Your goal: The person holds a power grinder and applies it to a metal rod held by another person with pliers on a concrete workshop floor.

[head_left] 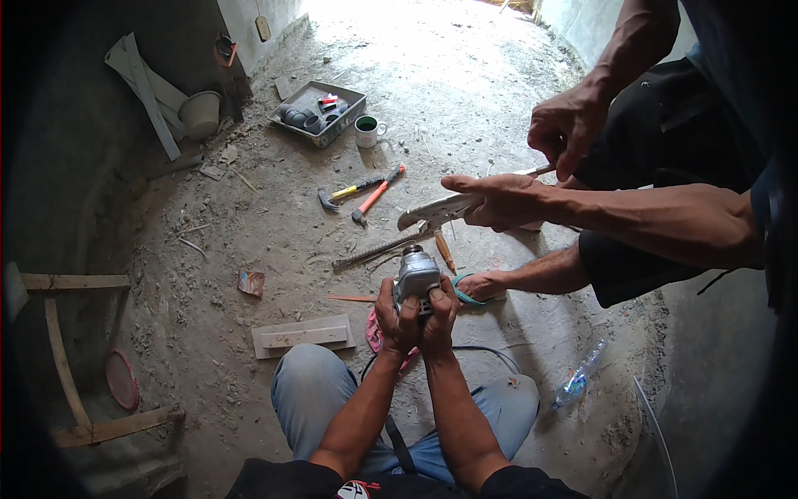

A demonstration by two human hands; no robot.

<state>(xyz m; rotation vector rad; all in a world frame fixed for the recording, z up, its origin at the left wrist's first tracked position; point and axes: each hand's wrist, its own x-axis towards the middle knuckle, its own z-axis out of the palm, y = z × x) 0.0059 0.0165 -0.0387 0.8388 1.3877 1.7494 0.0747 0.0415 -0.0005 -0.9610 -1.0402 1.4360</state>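
Observation:
Between my knees, both hands grip an angle grinder (417, 273) with its silver gear head turned up and away from me. My left hand (394, 321) closes round its left side, and my right hand (438, 321) wraps the right, thumbs lying on top. A bare spindle shows at the head; I see no disc on it. Just beyond, a co-worker's hand (507, 201) supports a long metal blade (432, 211), while their other hand (570, 125) is at its far right end. Below the blade lie a ribbed metal bar (378, 252) and a wooden-handled tool (445, 252).
Two hammers, one yellow-handled (356, 190) and one orange-handled (378, 196), lie ahead. Farther off are a tray (356, 111) of pipe fittings and a mug (366, 133). A plastering float (302, 337) lies left, a plastic bottle (580, 376) right. A black cable (497, 352) runs beside my knee.

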